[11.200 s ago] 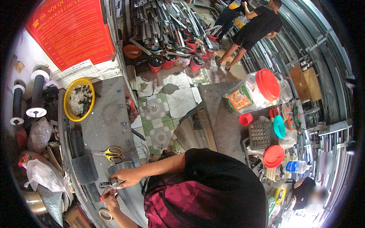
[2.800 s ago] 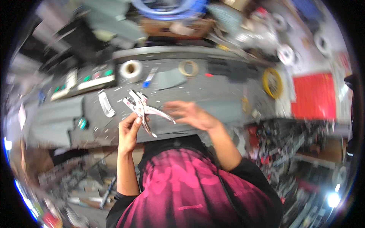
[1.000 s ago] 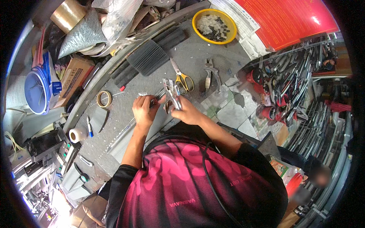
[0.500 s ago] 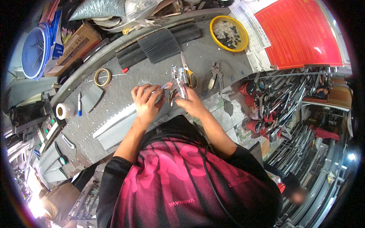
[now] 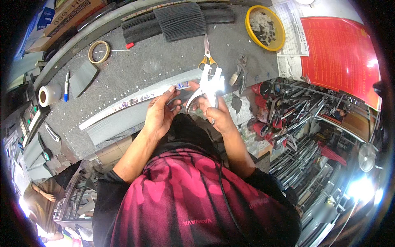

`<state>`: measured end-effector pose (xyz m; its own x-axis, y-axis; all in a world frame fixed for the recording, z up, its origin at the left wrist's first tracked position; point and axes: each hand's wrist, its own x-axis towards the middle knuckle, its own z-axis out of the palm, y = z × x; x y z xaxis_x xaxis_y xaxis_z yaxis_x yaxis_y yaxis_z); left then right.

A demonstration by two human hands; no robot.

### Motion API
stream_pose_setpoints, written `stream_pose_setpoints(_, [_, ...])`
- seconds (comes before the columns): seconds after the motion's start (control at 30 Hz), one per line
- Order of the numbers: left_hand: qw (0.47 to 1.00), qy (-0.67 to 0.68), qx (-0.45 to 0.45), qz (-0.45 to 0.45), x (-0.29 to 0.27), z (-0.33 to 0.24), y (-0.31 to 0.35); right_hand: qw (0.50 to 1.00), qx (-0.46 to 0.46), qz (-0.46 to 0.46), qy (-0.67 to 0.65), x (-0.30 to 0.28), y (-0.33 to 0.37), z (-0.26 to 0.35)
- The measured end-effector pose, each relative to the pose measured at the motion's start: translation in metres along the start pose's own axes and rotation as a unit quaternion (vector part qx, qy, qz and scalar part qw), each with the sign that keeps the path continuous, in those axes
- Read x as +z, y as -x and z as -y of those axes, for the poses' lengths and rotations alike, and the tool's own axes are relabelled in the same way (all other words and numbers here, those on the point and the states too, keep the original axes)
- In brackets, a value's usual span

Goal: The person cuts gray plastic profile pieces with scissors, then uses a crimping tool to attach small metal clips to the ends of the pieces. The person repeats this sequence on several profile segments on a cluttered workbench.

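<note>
My left hand (image 5: 159, 113) is closed, thumb and fingers pinching a short pale strip (image 5: 182, 87) with handwritten marks. The strip points toward a shiny metal hand tool, which looks like pliers or a cutter (image 5: 210, 88). My right hand (image 5: 220, 117) is wrapped round the tool's handles. Glare whitens the tool's head, so I cannot tell whether the strip sits in its jaws. Just beyond the tool lie orange-handled scissors (image 5: 207, 53), blades pointing away. Behind my left hand a long white bar (image 5: 119, 106) with handwriting lies along a grey pleated sheet (image 5: 109, 129).
Dark pleated mesh (image 5: 181, 22) lies at the back, near a yellow basket (image 5: 249, 24) of small parts. Pliers (image 5: 239, 72) rest right of the scissors. Tape (image 5: 99, 42), a marker (image 5: 66, 86) and a white roll (image 5: 49, 95) are left. Metal profiles (image 5: 296, 123) crowd the right.
My view has shifted, and the table things sit higher in it. My left hand has turned, showing its thumb and the strip's marked face. The tool has tilted and now glares white.
</note>
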<state>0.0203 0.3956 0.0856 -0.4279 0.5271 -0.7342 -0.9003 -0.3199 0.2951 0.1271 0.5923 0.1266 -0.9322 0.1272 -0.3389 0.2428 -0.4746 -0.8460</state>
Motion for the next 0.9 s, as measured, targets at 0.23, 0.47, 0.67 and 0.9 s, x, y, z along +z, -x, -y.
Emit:
stream_pose_setpoints(0.23, [0.998, 0.022, 0.034, -0.040, -0.001, 0.015, -0.013, 0.985, 0.023, -0.003, 0.170, -0.002, 0.008, -0.002])
stream_pose_setpoints(0.47, [0.992, 0.048, 0.115, 0.033, -0.001, 0.017, -0.017, 0.893, 0.173, -0.028, 0.415, 0.007, 0.044, -0.005])
stream_pose_setpoints(0.67, [0.992, -0.010, 0.128, -0.017, 0.002, 0.028, -0.003, 0.872, 0.131, -0.075, 0.466, 0.028, 0.027, -0.028])
stream_pose_setpoints(0.9, [0.988, -0.037, 0.140, -0.045, 0.011, 0.031, 0.012, 0.890, 0.069, -0.096, 0.441, 0.038, 0.013, -0.031])
